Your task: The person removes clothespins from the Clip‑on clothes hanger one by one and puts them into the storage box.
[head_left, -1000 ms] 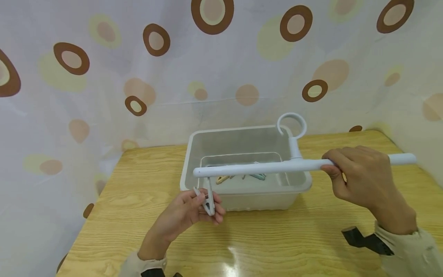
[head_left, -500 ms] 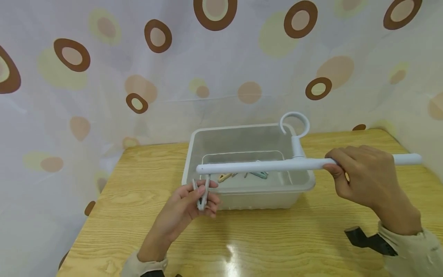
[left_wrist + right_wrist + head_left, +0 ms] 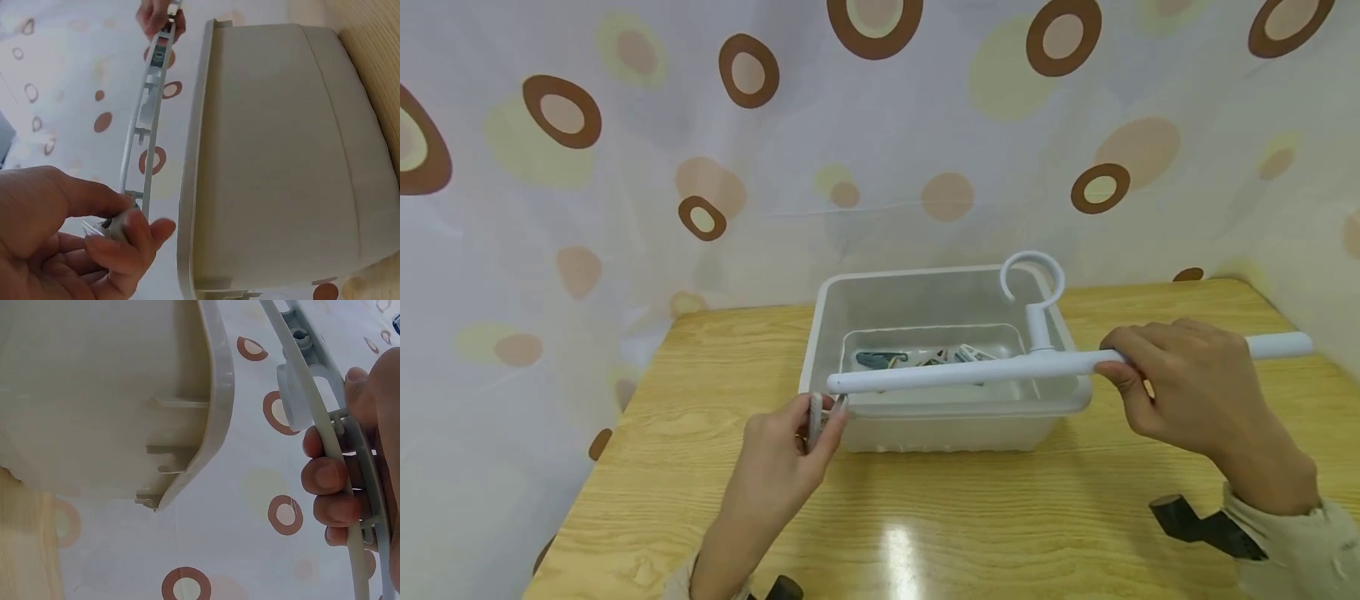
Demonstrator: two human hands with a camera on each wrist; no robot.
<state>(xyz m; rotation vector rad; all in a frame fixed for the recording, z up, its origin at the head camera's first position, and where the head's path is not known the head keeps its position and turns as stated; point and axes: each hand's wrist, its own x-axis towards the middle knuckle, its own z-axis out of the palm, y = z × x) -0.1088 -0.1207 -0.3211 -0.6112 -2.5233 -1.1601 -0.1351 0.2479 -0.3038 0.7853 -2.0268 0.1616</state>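
Observation:
My right hand (image 3: 1187, 392) grips a white plastic hanger bar (image 3: 955, 373) near its right end, its fingers curled round it in the right wrist view. A round hook (image 3: 1058, 279) rises from the bar's middle. At the bar's left end, my left hand (image 3: 775, 467) pinches a pale grey clothespin (image 3: 815, 421) between thumb and fingers. The clothespin is just under the bar end; fingers hide much of it, so I cannot tell whether it is attached. Seen from below in the left wrist view, the bar's underside (image 3: 150, 115) is hollow with cross ribs.
Behind and below the bar stands a translucent white plastic bin (image 3: 970, 425) on a wooden table (image 3: 722, 367). Several clothespins (image 3: 880, 360) in teal, white and other colours lie on its floor. A patterned curtain (image 3: 887, 150) hangs close behind the table.
My left hand has turned and closed more tightly on the clothespin, which sits more upright and more hidden. The bar's left end has dipped slightly. The right hand keeps its grip.

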